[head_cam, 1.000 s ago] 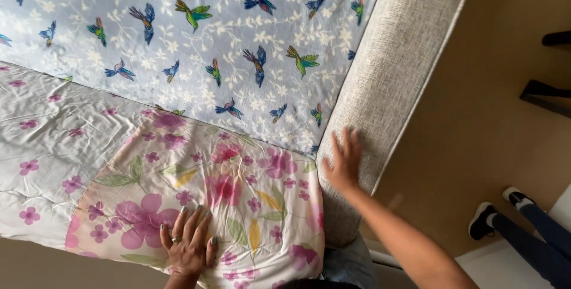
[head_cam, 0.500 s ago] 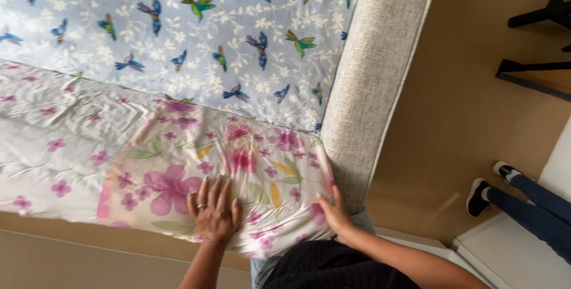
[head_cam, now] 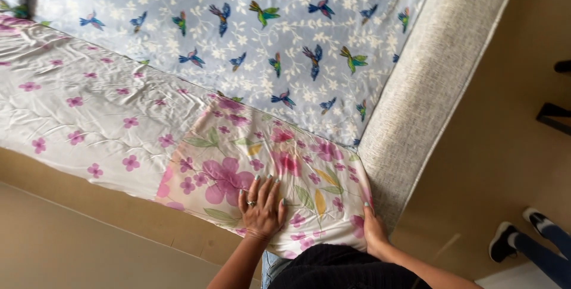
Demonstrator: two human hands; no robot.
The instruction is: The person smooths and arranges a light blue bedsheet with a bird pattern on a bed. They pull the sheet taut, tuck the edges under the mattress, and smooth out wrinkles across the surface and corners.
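On the sofa seat, the pink flowered cloth is pressed flat by the open left hand, while its corner is touched by the right hand beside the grey armrest.

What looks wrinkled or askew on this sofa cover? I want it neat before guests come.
Nothing is torn or spilled. The white sheet with small pink flowers shows creases across the seat. The left hand lies flat on the large pink floral panel; the right hand is at its corner beside the grey woven fabric armrest.
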